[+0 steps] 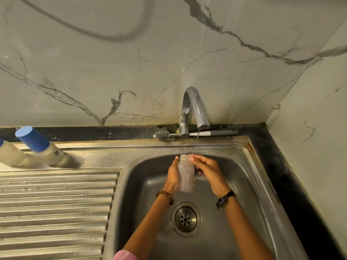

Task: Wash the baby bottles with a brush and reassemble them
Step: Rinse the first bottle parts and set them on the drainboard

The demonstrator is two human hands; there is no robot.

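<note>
Over the sink (249,166), the left hand (173,174) grips an uncapped baby bottle (185,175) under the tap's thin stream; the right hand (208,170) rests straight fingers at its neck (bottle blurred, contents unclear).

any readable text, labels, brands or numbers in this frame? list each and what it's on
None can be read.
Capped bottle on the sink ledge: a small dark square mark on its body below the blue cap, too small and blurred to read.
Open bottle held under the tap by the left hand and right hand: no print visible.
Brush: no lettering visible.
</note>
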